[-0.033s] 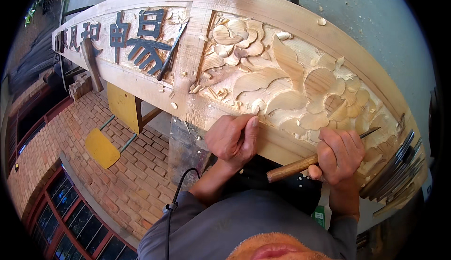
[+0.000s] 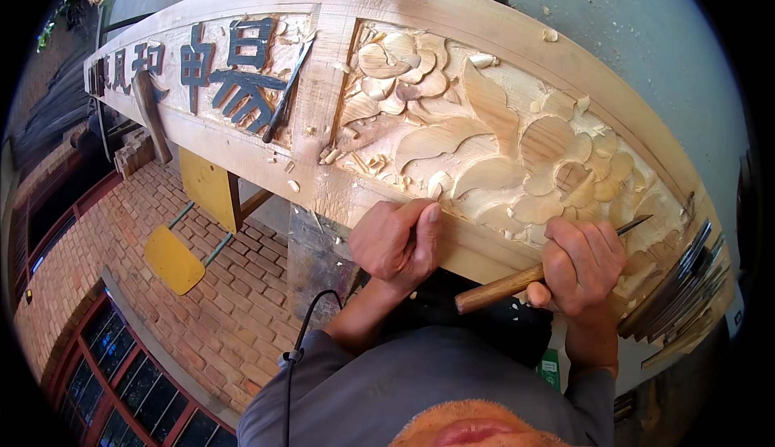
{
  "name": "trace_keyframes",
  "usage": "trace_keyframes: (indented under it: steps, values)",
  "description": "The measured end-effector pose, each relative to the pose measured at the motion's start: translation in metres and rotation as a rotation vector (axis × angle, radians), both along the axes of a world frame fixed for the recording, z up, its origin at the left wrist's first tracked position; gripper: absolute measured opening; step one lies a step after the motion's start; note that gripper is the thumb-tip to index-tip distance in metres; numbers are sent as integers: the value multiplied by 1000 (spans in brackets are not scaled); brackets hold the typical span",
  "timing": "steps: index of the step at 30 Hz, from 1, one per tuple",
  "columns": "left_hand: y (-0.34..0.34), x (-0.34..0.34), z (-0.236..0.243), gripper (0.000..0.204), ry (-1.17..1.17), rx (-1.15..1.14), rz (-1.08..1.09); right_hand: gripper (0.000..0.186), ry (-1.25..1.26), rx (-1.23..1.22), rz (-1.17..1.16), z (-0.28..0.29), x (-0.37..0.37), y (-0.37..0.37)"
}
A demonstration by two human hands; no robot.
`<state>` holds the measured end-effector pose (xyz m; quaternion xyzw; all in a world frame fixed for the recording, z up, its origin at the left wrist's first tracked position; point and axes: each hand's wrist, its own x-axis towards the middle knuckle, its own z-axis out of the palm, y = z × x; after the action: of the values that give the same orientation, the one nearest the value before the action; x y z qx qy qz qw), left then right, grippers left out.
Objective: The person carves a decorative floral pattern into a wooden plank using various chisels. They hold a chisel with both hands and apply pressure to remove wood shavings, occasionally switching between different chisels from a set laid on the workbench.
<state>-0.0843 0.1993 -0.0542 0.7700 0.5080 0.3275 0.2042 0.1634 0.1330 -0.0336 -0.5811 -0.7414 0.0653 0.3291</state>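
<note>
My right hand [image 2: 583, 265] is wrapped round a carving chisel [image 2: 502, 287]. Its wooden handle points lower left and its dark blade sticks out past my fingers to the upper right, over the carved panel. My left hand [image 2: 397, 239] rests at the near edge of the long wooden board [image 2: 339, 197], thumb and index finger pressed together. A curled wood shaving [image 2: 439, 183] lies right at those fingertips; I cannot tell whether they grip it. Beyond both hands is a floral relief [image 2: 452, 136] of petals and leaves, with loose chips on it.
Several chisels [image 2: 674, 286] lie in a row at the board's right end. Another slim tool [image 2: 288, 92] lies across dark carved characters [image 2: 250, 76] to the left, with a hammer-like wooden-handled tool [image 2: 151, 116] farther along. A yellow chair [image 2: 175, 260] stands on the brick paving [image 2: 250, 310].
The board and surroundings sit slightly farther left in the picture. Both hands and the chisel keep nearly the same pose.
</note>
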Motion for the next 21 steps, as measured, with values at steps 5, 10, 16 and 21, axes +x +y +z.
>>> trace_keyframes:
  steps: [5,10,16,21]
  values:
    - [-2,3,1,9,-42,16,-11,68,-24,-47,49,0,-4,3]
    - [4,4,5,10,-17,24,14,63,-64,35,11,-9,-12,13]
    - [0,13,1,10,-76,54,26,41,-128,135,-109,-9,-18,12]
    - [-15,-17,15,18,-538,-421,79,67,-101,286,-332,15,-19,-1]
